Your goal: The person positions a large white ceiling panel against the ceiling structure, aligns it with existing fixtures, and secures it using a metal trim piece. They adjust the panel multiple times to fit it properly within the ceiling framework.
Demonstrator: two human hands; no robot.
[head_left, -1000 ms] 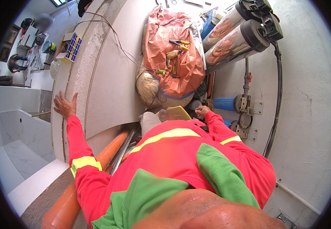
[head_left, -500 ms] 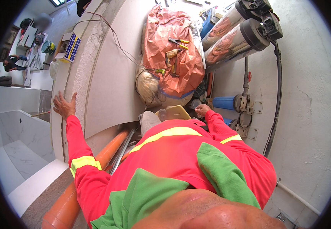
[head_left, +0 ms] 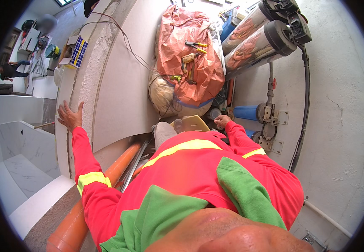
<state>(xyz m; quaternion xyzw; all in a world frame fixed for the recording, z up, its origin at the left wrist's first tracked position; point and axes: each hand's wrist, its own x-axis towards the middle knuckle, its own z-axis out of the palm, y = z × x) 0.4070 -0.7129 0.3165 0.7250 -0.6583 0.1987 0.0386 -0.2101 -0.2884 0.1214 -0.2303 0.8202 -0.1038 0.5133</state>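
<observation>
My left hand (head_left: 69, 116) lies on the rough top of a low wall (head_left: 83, 90), fingers spread and nothing in them. Near my right side, my right hand (head_left: 222, 122) is closed with its fingers curled together; whatever they hold, if anything, is too small to make out. Just beyond it is a round clear container (head_left: 214, 113). A yellow plastic piece (head_left: 192, 123) sits in front of my body. On an orange sheet (head_left: 178, 50) over a bulky pile rest a yellow-brown power drill (head_left: 188, 59), yellow-handled pliers (head_left: 196, 44) and a hammer (head_left: 191, 75).
Two clear filter cylinders (head_left: 255, 48) with black caps lean at the right. Blue filter housings (head_left: 246, 112) sit along the right wall. Orange pipe (head_left: 119, 166) runs low at my left. A box (head_left: 76, 52) and a cable (head_left: 125, 38) cross the wall top. Another person (head_left: 11, 70) is at far left.
The person at far left has shifted and bent over. Both of my hands stay nearly where they were.
</observation>
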